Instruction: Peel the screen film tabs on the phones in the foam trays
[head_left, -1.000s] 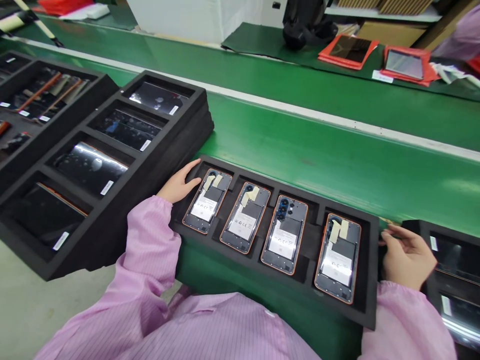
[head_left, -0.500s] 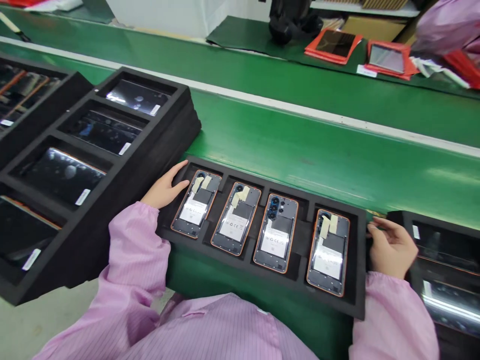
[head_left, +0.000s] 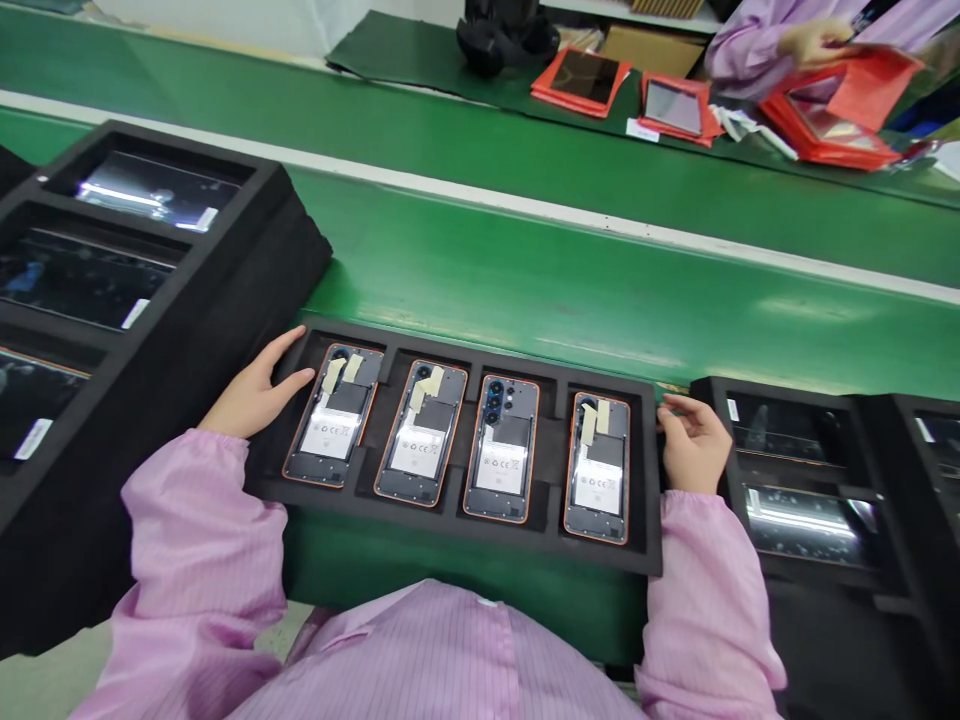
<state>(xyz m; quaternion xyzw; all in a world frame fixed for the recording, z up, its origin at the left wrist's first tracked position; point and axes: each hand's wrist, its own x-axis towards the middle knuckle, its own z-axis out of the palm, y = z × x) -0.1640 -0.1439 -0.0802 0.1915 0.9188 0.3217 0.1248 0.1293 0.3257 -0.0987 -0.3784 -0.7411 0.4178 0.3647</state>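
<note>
Head view: a long black foam tray [head_left: 551, 455] lies on the near side of the glossy green work surface [head_left: 480, 265], between a stack of black foam trays [head_left: 229, 270] on the left and another black foam tray [head_left: 795, 477] on the right. Four backless, orange-rimmed phones [head_left: 421, 435] with white-labelled batteries sit in it, one per slot. Three have cream tape near the cameras — the third from the left doesn't.

The bare left hand [head_left: 255, 390] is at the tray's left end, thumb and forefinger spread, the forefinger reaching toward the far left corner. The other fingers are tucked out of sight, so can't tell if they're gripping underneath. The bare right hand [head_left: 694, 445] is at the right end near the far corner, fingers curled, thumb and forefinger close together; can't tell whether they're pinching the foam or just touching it.

My read: the step in hand is steadying or squaring the tray by its ends, not working on any single phone. If it gets moved, that calls for a proper hold at both ends and a level carry, since the phones look like they're just lying loose — tip it and they could slide.
</note>
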